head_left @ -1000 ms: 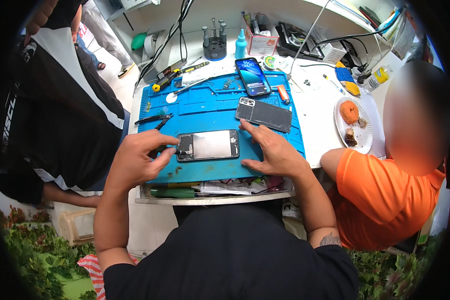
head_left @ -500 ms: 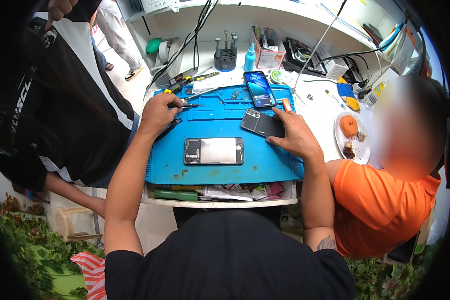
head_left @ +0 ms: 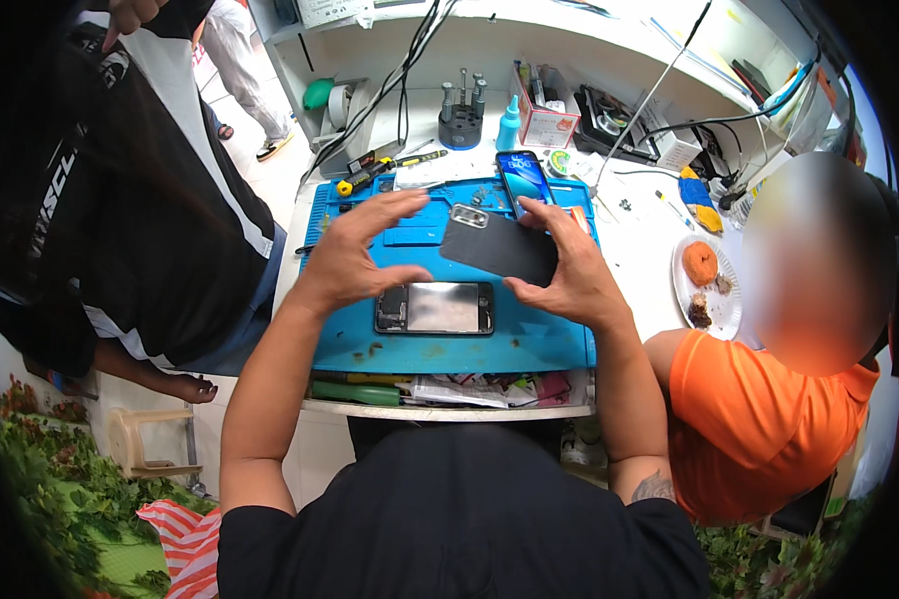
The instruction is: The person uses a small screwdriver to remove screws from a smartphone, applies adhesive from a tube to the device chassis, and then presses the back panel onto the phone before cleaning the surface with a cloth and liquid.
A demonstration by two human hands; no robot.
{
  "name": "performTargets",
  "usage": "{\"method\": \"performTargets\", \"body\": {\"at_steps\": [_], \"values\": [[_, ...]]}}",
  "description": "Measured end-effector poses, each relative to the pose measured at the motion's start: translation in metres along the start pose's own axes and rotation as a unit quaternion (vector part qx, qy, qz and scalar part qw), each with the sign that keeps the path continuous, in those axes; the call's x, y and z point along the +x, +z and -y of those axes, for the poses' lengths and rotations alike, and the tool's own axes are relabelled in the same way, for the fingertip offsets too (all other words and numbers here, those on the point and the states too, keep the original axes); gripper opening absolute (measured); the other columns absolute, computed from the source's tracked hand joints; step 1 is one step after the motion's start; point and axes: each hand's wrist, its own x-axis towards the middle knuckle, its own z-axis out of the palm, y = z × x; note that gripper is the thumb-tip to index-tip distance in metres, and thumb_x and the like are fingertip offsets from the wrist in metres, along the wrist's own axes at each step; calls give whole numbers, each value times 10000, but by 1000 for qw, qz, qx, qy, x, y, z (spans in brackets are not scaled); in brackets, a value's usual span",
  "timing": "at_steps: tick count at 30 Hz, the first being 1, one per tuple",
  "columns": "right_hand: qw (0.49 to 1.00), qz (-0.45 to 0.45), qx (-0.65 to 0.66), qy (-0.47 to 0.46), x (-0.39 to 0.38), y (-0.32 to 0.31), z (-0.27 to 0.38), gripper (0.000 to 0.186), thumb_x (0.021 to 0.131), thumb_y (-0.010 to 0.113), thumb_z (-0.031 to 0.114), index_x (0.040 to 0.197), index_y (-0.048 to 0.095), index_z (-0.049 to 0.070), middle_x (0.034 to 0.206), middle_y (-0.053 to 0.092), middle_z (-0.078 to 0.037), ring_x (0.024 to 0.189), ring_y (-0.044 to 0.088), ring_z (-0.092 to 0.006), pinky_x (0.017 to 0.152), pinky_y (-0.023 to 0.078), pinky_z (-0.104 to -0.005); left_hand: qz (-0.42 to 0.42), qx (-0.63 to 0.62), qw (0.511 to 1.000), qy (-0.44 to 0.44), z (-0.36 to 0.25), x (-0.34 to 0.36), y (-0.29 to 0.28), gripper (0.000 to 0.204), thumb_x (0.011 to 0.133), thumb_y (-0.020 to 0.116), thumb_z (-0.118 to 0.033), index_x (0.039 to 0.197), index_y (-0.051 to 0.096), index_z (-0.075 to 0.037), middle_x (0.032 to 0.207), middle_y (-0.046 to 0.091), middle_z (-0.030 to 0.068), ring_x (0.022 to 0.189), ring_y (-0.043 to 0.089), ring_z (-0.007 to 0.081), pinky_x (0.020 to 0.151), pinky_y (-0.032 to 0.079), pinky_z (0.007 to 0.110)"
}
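Note:
My right hand (head_left: 564,265) grips a dark grey phone (head_left: 491,245) by its right part, tilted, with its camera block at the upper left. My left hand (head_left: 363,245) hovers to its left, fingers spread and thumb apart, holding nothing. Below both hands an opened phone (head_left: 441,307) with a silvery inner plate lies on the blue work mat (head_left: 366,351). Behind the dark phone a lit-screen phone (head_left: 522,175) lies on the mat, with an orange item (head_left: 579,219) partly hidden beside it.
At the back stand a bit holder (head_left: 460,125), blue bottle (head_left: 510,122) and box (head_left: 545,120); yellow tools (head_left: 359,182) lie left. A paper plate (head_left: 704,314) with food sits right. People in black (head_left: 150,280) and orange (head_left: 759,419) flank me. An open drawer (head_left: 449,409) is below.
My right hand has picked up the dark grey phone and moved it leftward. My left hand went from a thin tool at the mat's upper left to an open pose near that phone.

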Motion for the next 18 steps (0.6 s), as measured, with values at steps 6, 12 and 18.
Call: {"method": "performTargets", "body": {"at_steps": [6,12,18], "values": [[998,37,17,-44,22,13,4,995,769,972,182,1647,515,82,1334,689,-166,1229,687,-359,1095,559,-449,2,-29,1000,-6,17,5,5,817,724,1086,-286,1438,764,-50,1448,766,153,1300,751,248,1113,617,385],[994,40,100,36,11,-4,-16,894,812,968,182,1619,592,98,1361,750,-96,1136,704,-215,972,570,-351,-35,-101,993,-55,38,-14,-13,817,715,1092,-185,1441,755,-20,1383,788,137,1263,759,213,1127,612,383],[998,0,65,9,8,1,-15,851,800,966,122,1584,636,91,1490,689,-140,1303,676,-277,1079,572,-402,-75,-144,983,-84,44,-22,-18,871,718,1091,-162,1485,710,-9,1370,792,117,1275,747,204,1145,586,378]]}}
